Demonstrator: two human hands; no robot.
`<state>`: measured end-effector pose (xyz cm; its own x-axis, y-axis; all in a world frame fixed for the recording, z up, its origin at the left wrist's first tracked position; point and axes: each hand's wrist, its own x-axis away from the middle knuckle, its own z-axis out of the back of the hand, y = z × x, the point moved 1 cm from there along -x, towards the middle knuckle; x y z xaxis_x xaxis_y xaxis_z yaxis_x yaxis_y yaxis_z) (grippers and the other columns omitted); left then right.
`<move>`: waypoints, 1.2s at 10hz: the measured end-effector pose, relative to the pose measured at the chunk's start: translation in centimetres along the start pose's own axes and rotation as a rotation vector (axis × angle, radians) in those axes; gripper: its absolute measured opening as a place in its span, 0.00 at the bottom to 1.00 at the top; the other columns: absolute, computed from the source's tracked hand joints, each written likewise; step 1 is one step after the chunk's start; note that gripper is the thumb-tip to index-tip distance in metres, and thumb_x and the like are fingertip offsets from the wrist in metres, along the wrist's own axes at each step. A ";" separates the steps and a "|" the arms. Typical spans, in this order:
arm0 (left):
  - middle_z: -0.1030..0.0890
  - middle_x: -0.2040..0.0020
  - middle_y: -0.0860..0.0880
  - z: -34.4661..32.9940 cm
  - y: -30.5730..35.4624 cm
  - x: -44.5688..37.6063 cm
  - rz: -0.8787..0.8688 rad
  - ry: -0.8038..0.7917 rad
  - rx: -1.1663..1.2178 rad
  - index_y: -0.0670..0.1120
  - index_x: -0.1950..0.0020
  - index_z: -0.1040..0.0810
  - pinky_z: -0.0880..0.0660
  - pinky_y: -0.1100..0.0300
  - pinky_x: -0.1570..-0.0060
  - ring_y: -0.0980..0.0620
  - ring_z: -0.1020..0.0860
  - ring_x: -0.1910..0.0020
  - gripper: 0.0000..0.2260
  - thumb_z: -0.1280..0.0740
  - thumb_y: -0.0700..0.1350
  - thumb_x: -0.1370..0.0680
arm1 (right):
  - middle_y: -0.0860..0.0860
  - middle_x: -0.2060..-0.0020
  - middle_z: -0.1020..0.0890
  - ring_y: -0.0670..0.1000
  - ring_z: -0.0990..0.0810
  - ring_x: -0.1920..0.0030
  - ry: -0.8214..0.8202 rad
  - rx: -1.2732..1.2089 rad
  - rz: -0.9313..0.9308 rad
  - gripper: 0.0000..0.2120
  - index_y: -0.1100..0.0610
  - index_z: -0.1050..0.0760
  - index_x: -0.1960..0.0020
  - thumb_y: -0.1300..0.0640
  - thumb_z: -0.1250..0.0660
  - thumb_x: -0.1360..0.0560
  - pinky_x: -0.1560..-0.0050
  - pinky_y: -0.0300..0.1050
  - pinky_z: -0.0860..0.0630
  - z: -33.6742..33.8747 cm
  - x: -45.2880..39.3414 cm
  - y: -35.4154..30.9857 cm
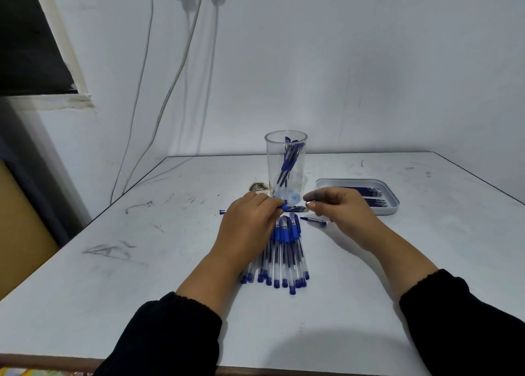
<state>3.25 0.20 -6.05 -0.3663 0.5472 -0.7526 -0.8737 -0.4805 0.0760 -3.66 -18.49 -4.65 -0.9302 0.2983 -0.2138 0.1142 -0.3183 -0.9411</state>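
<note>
Pen (297, 208), thin with blue cap, was pinched at both ends by left hand (250, 222) and right hand (341, 208), just past pile of clear plastic pens (284, 250), near round see-through cup (286, 165).

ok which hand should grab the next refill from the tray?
Right, probably. The right hand sits beside the tray, on its own side; the left hand pinches the pen and would have to cross over.

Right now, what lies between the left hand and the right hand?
One dark pen spans the gap in the head view; the left hand pinches its blue end, the right hand its other end.
</note>
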 end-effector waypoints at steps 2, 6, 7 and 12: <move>0.17 0.56 0.47 0.0 0.0 0.1 0.013 -0.008 0.007 0.43 0.48 0.19 0.24 0.53 0.61 0.46 0.22 0.59 0.08 0.34 0.42 0.24 | 0.48 0.61 0.16 0.40 0.20 0.63 0.032 0.261 0.003 0.06 0.51 0.19 0.53 0.61 0.29 0.26 0.58 0.35 0.28 0.9 -0.3 0.5; 0.17 0.56 0.47 0.2 0.2 0.1 0.016 -0.020 -0.002 0.43 0.48 0.19 0.23 0.52 0.61 0.46 0.22 0.58 0.08 0.33 0.42 0.25 | 0.40 0.57 0.19 0.40 0.22 0.56 -0.125 0.739 0.014 0.09 0.46 0.17 0.52 0.57 0.34 0.26 0.52 0.38 0.24 0.3 0.0 1.5; 0.17 0.56 0.46 0.3 0.3 0.1 0.014 -0.021 0.001 0.42 0.48 0.19 0.23 0.53 0.61 0.46 0.21 0.59 0.07 0.31 0.41 0.25 | 0.42 0.55 0.18 0.40 0.21 0.56 -0.128 0.732 0.020 0.09 0.47 0.18 0.50 0.57 0.34 0.26 0.52 0.38 0.24 0.3 -0.1 1.6; 0.17 0.57 0.47 0.4 0.5 0.1 0.016 -0.017 0.002 0.42 0.48 0.19 0.24 0.54 0.61 0.46 0.22 0.59 0.07 0.30 0.40 0.26 | 0.40 0.62 0.21 0.42 0.24 0.61 -0.072 0.693 0.044 0.07 0.43 0.20 0.52 0.52 0.32 0.28 0.58 0.42 0.24 0.5 0.2 1.5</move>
<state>2.68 0.34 -5.79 -0.3853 0.5512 -0.7401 -0.8685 -0.4876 0.0891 -3.85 -19.33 -5.93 -0.9535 0.2190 -0.2073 -0.0742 -0.8367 -0.5426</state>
